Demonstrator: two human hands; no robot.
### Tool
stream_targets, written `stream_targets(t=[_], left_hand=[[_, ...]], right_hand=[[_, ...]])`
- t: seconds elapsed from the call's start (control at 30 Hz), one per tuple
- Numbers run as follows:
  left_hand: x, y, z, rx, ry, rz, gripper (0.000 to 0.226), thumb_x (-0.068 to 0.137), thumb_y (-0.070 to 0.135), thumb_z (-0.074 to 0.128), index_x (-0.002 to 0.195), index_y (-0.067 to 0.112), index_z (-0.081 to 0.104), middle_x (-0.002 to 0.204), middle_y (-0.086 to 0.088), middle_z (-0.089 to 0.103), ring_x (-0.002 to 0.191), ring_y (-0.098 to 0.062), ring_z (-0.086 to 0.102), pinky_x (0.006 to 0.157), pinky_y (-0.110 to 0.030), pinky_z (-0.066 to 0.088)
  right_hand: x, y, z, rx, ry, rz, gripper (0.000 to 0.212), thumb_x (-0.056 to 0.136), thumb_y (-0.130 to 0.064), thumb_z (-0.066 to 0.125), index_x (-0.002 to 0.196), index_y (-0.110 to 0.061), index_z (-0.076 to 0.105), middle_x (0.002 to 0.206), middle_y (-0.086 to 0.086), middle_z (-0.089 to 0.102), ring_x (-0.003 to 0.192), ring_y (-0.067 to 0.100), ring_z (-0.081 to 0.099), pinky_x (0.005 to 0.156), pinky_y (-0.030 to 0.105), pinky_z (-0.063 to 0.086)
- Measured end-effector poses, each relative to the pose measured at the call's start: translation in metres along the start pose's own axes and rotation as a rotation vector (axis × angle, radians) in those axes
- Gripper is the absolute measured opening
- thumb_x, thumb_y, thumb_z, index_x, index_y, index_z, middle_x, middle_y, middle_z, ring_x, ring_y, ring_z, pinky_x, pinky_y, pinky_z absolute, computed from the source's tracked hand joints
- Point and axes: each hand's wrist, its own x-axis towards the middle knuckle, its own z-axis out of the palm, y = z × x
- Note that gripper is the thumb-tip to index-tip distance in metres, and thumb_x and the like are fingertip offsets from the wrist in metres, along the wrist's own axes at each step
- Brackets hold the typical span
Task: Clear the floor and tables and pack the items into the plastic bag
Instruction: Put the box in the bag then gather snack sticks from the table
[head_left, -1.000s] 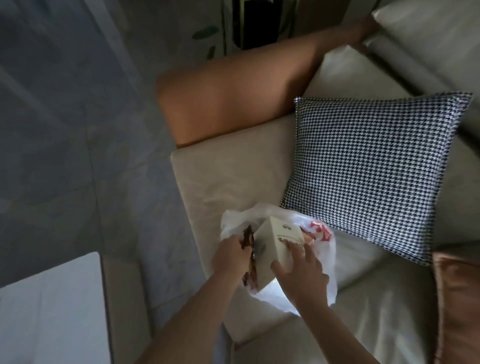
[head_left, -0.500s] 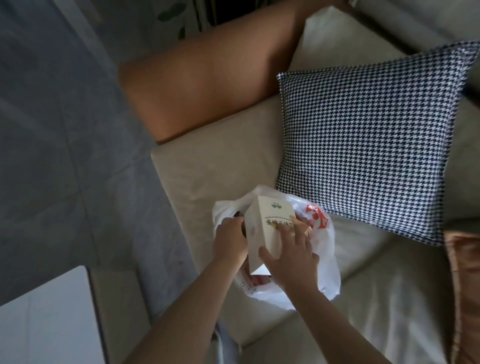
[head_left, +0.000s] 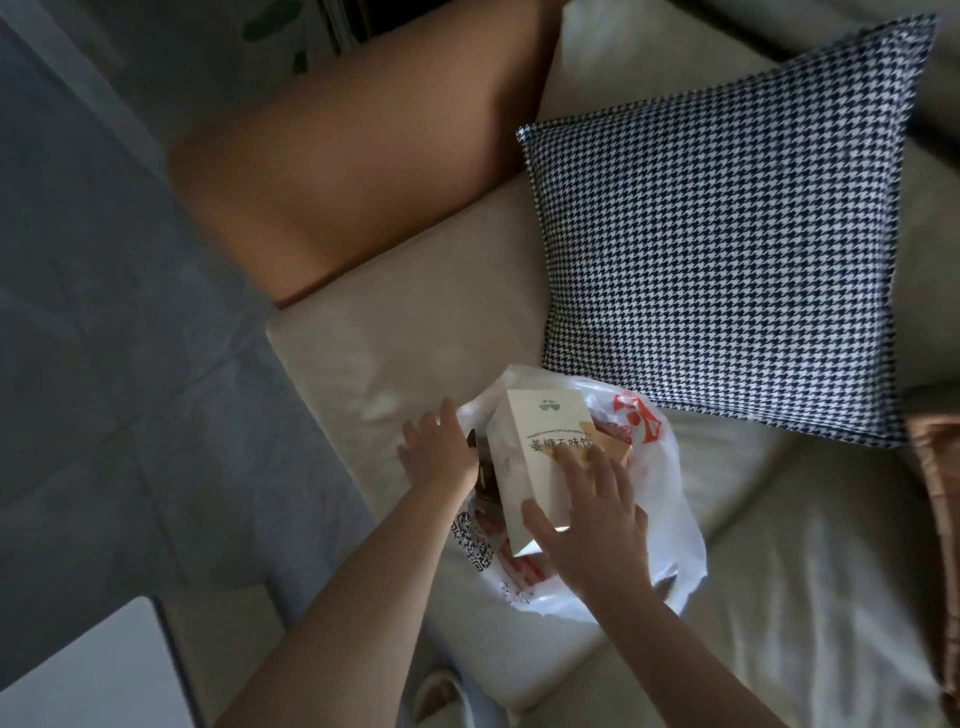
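Note:
A white plastic bag (head_left: 670, 540) with red print lies open on the beige sofa seat (head_left: 415, 343). A white carton (head_left: 540, 457) with green logo and dark lettering stands tilted in the bag's mouth, among darker packets. My right hand (head_left: 592, 525) presses on the carton's front and lower edge, thumb at its bottom corner. My left hand (head_left: 441, 452) is at the bag's left rim, fingers spread, touching the edge beside the carton.
A houndstooth cushion (head_left: 717, 260) leans just behind the bag. An orange armrest (head_left: 337, 171) lies at the back left, a brown cushion (head_left: 935, 519) at the right edge. Grey tiled floor (head_left: 104, 364) spreads left; a white table corner (head_left: 88, 670) shows at bottom left.
The carton has sunk a little deeper into the bag under my right hand. My left hand has loosened from a closed grip at the rim to spread fingers. The view has drifted closer.

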Motion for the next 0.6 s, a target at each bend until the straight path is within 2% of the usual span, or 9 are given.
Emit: stream_targets(t=[0.1,0.2,0.3,0.4,0.47,0.53,0.57,0.6], left_hand=[[0.004,-0.008,0.002,-0.107,0.031,0.055,0.040,0.093,0.014,0.053,0.133,0.018,0.046,0.127,-0.012,0.052,0.115,-0.031,0.055,0.093,-0.039,0.049],[-0.002,-0.013,-0.006,-0.150,0.036,0.150,0.032,0.094,0.012,0.050,0.126,0.011,0.051,0.120,-0.014,0.056,0.105,-0.031,0.060,0.082,-0.037,0.049],[-0.012,-0.015,-0.022,-0.179,0.069,0.201,0.023,0.091,0.014,0.050,0.113,0.007,0.056,0.110,-0.014,0.059,0.101,-0.033,0.060,0.079,-0.038,0.048],[-0.023,-0.018,-0.036,-0.205,0.055,0.226,0.020,0.088,0.016,0.053,0.105,0.007,0.057,0.106,-0.012,0.061,0.100,-0.031,0.059,0.081,-0.038,0.049],[-0.030,-0.021,-0.045,-0.184,0.037,0.259,0.018,0.088,0.016,0.052,0.102,0.007,0.056,0.105,-0.011,0.060,0.100,-0.030,0.058,0.081,-0.038,0.048],[-0.036,-0.026,-0.053,-0.171,0.041,0.269,0.016,0.088,0.016,0.052,0.099,0.004,0.054,0.102,-0.013,0.060,0.098,-0.031,0.058,0.080,-0.039,0.047],[-0.038,-0.028,-0.057,-0.164,0.048,0.270,0.015,0.089,0.015,0.052,0.098,0.003,0.054,0.101,-0.014,0.060,0.098,-0.032,0.057,0.079,-0.039,0.046],[-0.040,-0.031,-0.061,-0.156,0.058,0.271,0.013,0.089,0.015,0.052,0.095,0.003,0.054,0.100,-0.014,0.059,0.097,-0.032,0.057,0.079,-0.039,0.044]], right_hand=[[-0.001,-0.005,0.002,-0.022,-0.046,-0.003,0.070,0.080,-0.065,0.041,0.143,-0.039,0.021,0.158,0.000,0.012,0.146,0.025,0.006,0.110,0.050,0.026],[-0.003,-0.013,0.000,-0.050,-0.077,0.008,0.071,0.084,-0.061,0.046,0.145,-0.037,0.019,0.159,0.000,0.007,0.147,0.024,0.001,0.114,0.048,0.020],[-0.008,-0.021,0.002,0.077,-0.042,0.041,0.069,0.079,-0.061,0.050,0.140,-0.038,0.028,0.156,-0.002,0.016,0.145,0.023,0.010,0.110,0.050,0.027],[-0.011,-0.039,0.009,0.292,0.070,0.140,0.073,0.067,-0.070,0.040,0.133,-0.037,0.041,0.151,-0.006,0.028,0.139,0.024,0.029,0.105,0.050,0.038],[-0.010,-0.050,0.014,0.346,0.118,0.178,0.077,0.069,-0.074,0.037,0.135,-0.035,0.039,0.152,-0.005,0.026,0.140,0.025,0.027,0.107,0.052,0.035],[-0.008,-0.057,0.023,0.339,0.049,0.127,0.084,0.072,-0.079,0.027,0.142,-0.033,0.030,0.157,0.000,0.016,0.146,0.026,0.013,0.114,0.052,0.024],[-0.008,-0.058,0.029,0.284,-0.019,0.044,0.087,0.074,-0.082,0.018,0.144,-0.031,0.027,0.158,0.005,0.014,0.147,0.028,0.010,0.116,0.051,0.020],[-0.008,-0.054,0.040,0.198,-0.092,-0.075,0.086,0.079,-0.080,0.014,0.145,-0.027,0.028,0.158,0.010,0.018,0.146,0.033,0.013,0.115,0.054,0.024]])
